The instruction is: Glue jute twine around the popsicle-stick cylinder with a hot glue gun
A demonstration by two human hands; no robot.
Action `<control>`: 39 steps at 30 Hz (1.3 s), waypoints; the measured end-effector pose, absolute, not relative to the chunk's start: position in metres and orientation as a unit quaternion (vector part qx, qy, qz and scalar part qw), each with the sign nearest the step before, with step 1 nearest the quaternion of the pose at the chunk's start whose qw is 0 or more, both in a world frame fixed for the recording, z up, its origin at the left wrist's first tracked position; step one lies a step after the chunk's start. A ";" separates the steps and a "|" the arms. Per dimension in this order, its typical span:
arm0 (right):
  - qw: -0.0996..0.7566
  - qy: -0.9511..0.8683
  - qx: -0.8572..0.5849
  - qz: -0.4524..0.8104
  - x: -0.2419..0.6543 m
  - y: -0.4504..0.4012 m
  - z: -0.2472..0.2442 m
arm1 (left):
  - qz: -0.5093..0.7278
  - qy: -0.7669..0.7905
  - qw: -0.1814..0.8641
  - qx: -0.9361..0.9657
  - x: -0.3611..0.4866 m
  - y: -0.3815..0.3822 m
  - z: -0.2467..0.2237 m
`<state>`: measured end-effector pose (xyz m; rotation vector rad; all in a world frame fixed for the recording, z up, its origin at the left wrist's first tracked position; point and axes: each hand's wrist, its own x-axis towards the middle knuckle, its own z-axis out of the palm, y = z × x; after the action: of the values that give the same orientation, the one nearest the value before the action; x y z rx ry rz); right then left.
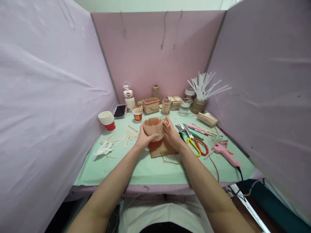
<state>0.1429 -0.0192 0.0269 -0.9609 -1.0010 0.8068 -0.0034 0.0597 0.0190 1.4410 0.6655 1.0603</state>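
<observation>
Both hands on the stick basket

At the middle of the pale green desk (pixel 155 168), the left hand (pixel 143 139) and right hand (pixel 171 135) clasp a round tan craft-stick basket (pixel 153 127) from either side, each grip closed around its wall, above a brown cardboard sheet (pixel 160 149). Yellow-and-red-handled scissors (pixel 198 145) lie just right.

We cannot see the stick basket's (pixel 153 128) sides under the left hand (pixel 143 139) and right hand (pixel 171 135); the cardboard (pixel 159 150) beneath lies partly hidden; both elbows are cut off below.
</observation>
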 end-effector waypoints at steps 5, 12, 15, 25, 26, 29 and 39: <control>0.803 -0.288 -0.397 0.337 0.171 -0.017 0.032 | 0.475 0.224 0.750 0.402 -0.007 0.072 0.032; 0.755 -0.301 -0.496 0.307 0.178 -0.019 0.034 | 0.426 0.215 0.816 0.326 -0.021 0.074 0.046; 0.688 -0.403 -0.544 0.260 0.168 -0.019 0.031 | 0.427 0.228 0.780 0.397 -0.015 0.072 0.038; 0.516 -0.624 -0.536 0.239 0.158 -0.023 0.022 | 0.453 0.250 0.519 0.680 0.005 0.062 0.013; 0.507 -0.629 -0.539 0.239 0.158 -0.023 0.021 | 0.440 0.245 0.518 0.691 0.006 0.061 0.012; 0.477 -0.629 -0.565 0.239 0.160 -0.023 0.018 | 0.401 0.241 0.513 0.719 0.006 0.061 0.010; 0.542 -0.530 -0.643 0.109 0.181 -0.048 0.033 | 0.581 0.317 0.329 0.673 -0.023 0.060 0.034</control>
<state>0.1808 -0.0477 0.0334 -1.5280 -1.2589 0.2578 -0.0235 0.0602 0.0336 1.7624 0.8302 1.5218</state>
